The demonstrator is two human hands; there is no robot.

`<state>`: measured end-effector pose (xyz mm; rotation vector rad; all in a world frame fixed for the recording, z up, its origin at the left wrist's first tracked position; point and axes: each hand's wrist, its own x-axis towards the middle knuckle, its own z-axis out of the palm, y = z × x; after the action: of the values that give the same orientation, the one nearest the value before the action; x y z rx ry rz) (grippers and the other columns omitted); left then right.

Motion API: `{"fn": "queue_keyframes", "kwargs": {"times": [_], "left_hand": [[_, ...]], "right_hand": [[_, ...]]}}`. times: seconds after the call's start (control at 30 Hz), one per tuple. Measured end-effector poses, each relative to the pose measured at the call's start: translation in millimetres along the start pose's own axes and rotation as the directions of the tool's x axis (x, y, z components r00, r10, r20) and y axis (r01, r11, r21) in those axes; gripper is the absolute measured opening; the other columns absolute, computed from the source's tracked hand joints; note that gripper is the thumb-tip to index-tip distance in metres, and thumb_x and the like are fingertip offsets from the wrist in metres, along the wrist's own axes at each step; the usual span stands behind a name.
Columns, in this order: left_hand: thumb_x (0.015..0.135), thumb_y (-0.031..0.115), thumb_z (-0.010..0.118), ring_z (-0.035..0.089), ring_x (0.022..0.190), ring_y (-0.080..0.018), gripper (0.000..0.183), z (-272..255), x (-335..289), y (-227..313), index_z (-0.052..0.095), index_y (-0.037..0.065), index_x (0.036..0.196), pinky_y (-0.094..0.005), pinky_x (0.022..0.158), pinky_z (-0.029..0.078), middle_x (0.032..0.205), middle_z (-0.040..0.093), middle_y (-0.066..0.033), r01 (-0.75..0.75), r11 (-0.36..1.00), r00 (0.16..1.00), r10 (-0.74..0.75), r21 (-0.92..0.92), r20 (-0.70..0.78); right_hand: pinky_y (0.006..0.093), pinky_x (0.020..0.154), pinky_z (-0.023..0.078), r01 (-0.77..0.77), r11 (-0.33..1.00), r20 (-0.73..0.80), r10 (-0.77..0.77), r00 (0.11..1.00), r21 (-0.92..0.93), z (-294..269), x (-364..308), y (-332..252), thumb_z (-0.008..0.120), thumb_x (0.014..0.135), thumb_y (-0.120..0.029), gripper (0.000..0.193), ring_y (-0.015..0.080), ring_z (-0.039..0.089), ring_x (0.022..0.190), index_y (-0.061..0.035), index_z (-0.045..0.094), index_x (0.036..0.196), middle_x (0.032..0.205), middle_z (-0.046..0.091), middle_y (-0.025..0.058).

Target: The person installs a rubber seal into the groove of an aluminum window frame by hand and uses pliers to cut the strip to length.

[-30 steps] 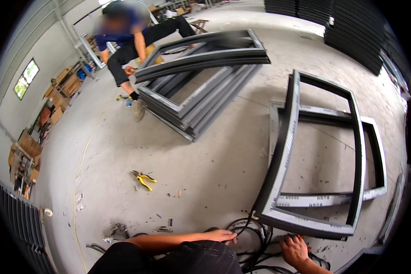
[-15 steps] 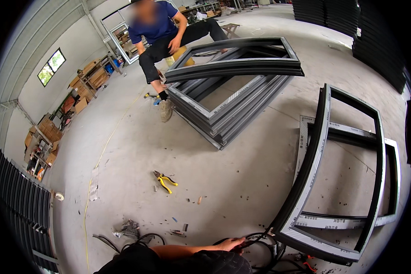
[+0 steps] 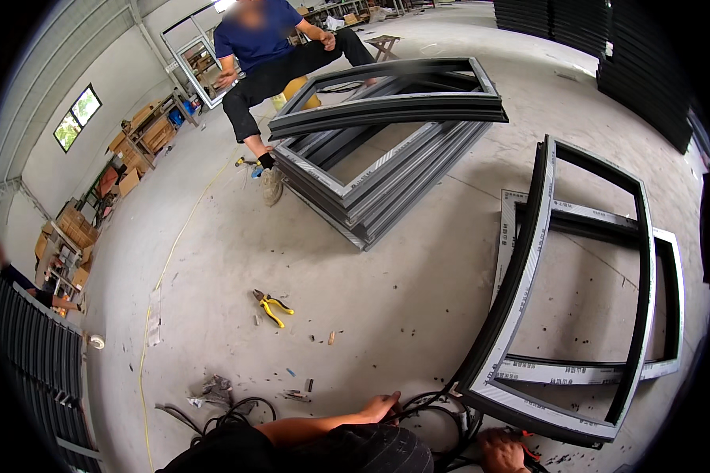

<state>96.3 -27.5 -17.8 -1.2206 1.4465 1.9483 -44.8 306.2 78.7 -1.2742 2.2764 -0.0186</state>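
My left hand (image 3: 379, 408) lies by my knee, fingers curled at a thin black cord-like strip (image 3: 427, 396) that loops over the floor. At the lower edge my right hand (image 3: 502, 452) is closed, knuckles up, beside a tool with red handles (image 3: 532, 455); what its fingers grip is hidden. Just beyond my right hand, a dark grey window frame (image 3: 531, 276) with a pale printed film is propped aslant across a second frame (image 3: 668, 307). Yellow-and-black pliers (image 3: 273, 307) rest on the floor ahead.
A stack of grey frames (image 3: 386, 177) stands ahead, its top frame (image 3: 386, 110) set askew. Behind it sits a person in a dark blue shirt (image 3: 252, 35). Black profiles (image 3: 39, 347) are piled at the left; more (image 3: 647, 87) at the far right. Another person (image 3: 28, 288) shows at far left.
My right hand has come into view beside the red-handled tool. My left hand has shifted slightly left and up. The seated person has raised both hands. Another person has appeared at far left.
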Motion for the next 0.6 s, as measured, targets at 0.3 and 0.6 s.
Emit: {"fn": "queue_keyframes", "kwargs": {"times": [0.3,0.6], "left_hand": [[0.098,0.050,0.037,0.060,0.048,-0.0184,0.056,5,-9,13,0.062,0.001,0.090,-0.0298,0.049,0.049,0.060,0.062,-0.0106,0.008,1.000,1.000,-0.008,-0.026,0.012],[0.097,0.051,0.038,0.059,0.049,-0.0184,0.055,-19,-16,-2,0.062,0.001,0.091,-0.0300,0.050,0.048,0.061,0.063,-0.0107,0.092,0.991,0.995,-0.089,-0.099,0.035]], "right_hand": [[0.0530,0.094,0.038,0.080,0.995,-0.023,-0.082,0.996,-0.065,75,-15,9,0.051,0.083,-0.018,0.027,0.0313,0.058,0.095,-0.0058,0.065,0.103,0.097,0.064,0.0148],[0.0430,0.088,0.041,0.107,0.985,0.483,-0.029,0.875,-0.134,117,-46,-18,0.055,0.082,-0.020,0.020,0.0247,0.062,0.095,-0.0106,0.072,0.087,0.088,0.070,0.0066]]}}
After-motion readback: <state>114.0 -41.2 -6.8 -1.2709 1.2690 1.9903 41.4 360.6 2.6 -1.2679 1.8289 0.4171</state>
